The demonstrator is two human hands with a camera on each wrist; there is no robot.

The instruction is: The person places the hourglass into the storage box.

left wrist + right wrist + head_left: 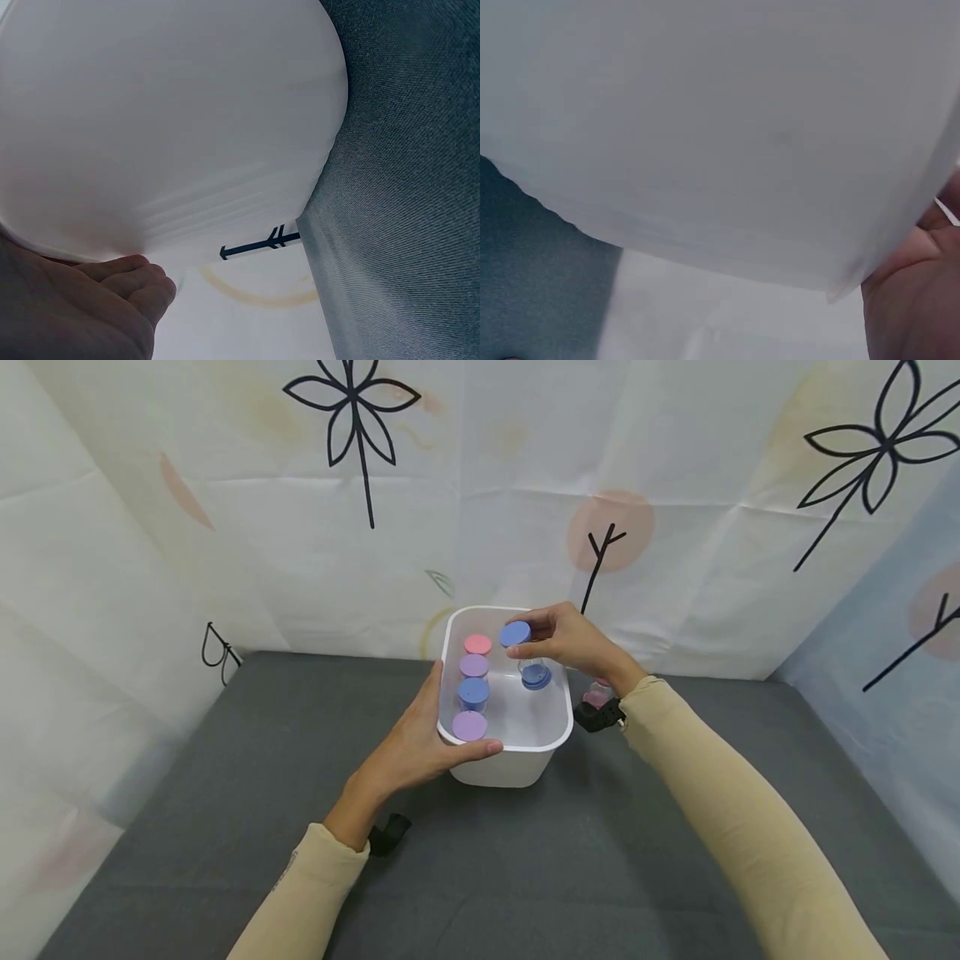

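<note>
In the head view, a white plastic bin (510, 768) stands on the dark table. My left hand (420, 735) rests at its near left corner, fingers extended along the side and thumb over the front rim; the left wrist view shows its fingers (150, 292) against the outer wall. Over the bin's far right part, my right hand (570, 639) pinches a small jar with a blue lid (514, 633). Just below, a clear round piece with blue in it (536, 676) shows inside the bin. In the right wrist view, the bin wall (727, 135) hides the held jar.
Along the bin's left side stand several lidded jars: pink (477, 645), purple (473, 666), blue (473, 694) and purple (469, 726). Outside on the right, a pink jar (597, 695) sits partly behind my wrist strap. A patterned cloth (510, 527) hangs behind the table (480, 877).
</note>
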